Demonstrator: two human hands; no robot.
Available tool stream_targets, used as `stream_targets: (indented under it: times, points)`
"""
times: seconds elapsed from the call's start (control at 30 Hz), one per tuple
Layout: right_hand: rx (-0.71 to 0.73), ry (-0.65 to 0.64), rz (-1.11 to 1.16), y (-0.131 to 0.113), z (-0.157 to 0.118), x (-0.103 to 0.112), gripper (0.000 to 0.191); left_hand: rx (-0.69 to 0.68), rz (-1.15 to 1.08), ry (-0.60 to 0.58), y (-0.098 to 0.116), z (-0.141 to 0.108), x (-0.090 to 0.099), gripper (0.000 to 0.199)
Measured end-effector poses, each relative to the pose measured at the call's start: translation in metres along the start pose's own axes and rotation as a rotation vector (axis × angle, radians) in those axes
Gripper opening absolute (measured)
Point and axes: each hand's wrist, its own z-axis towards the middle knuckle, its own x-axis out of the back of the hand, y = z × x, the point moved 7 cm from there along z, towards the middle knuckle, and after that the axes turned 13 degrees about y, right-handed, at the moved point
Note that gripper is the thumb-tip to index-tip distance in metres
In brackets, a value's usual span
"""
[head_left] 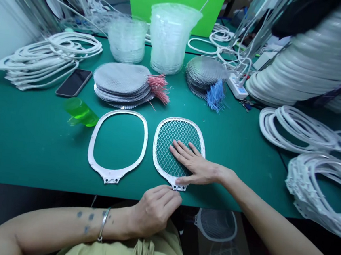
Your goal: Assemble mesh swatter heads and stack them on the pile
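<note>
My right hand [193, 162] lies flat with fingers spread on the metal mesh [172, 134] inside a white racket-head frame [155, 150]. Its thumb rests by the frame's neck. Just below that neck, at the table's front edge, my left hand [157, 207] is closed with curled fingers; whatever they may hold is hidden. A second white racket-head frame [91, 147], with nothing in its opening, lies flat to the left. Behind the two frames are a stack of grey mesh sheets with red wires [120, 79] and a smaller mesh stack with blue wires [205, 72].
A phone [74, 83] and a green transparent cup-like piece [82, 112] lie left. White frames are piled at left [43, 59] and right [322, 188]. Clear plastic stacks [170, 42] stand behind. A power strip [238, 87] sits beside a tall white stack [308, 61]. Meshed frames [216, 225] are below the table.
</note>
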Motion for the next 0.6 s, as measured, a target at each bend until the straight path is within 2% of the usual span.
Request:
stream_targets:
  times: [0.07, 0.13, 0.2, 0.3, 0.4, 0.47, 0.53, 0.6]
  points:
    - [-0.009, 0.001, 0.006, 0.0, 0.0, 0.0, 0.1, 0.229, -0.034, 0.02, -0.009, -0.001, -0.002, 0.021]
    - [-0.015, -0.003, 0.012, 0.0, 0.0, -0.001, 0.1, 0.345, -0.03, 0.033, -0.013, -0.003, -0.005, 0.022]
    - [-0.022, -0.009, 0.02, 0.001, 0.0, -0.001, 0.1, 0.253, -0.01, 0.002, -0.006, -0.004, -0.007, 0.026]
    - [-0.027, -0.009, 0.023, 0.002, 0.001, 0.0, 0.101, 0.024, -0.027, -0.137, 0.004, -0.003, -0.008, 0.03]
    - [-0.026, -0.013, 0.004, 0.0, 0.001, 0.002, 0.102, 0.004, -0.144, -0.283, -0.003, 0.008, 0.004, 0.017]
    - [-0.03, -0.038, -0.002, -0.002, -0.001, 0.001, 0.103, 0.074, -0.133, -0.262, -0.02, 0.02, 0.018, 0.018]
    - [-0.022, -0.07, 0.005, -0.004, -0.004, -0.003, 0.103, 0.094, 0.056, -0.145, -0.044, 0.027, 0.031, 0.027]
    - [0.021, -0.049, -0.003, -0.004, -0.004, -0.003, 0.095, -0.022, 0.303, -0.021, -0.065, 0.026, 0.034, 0.029]
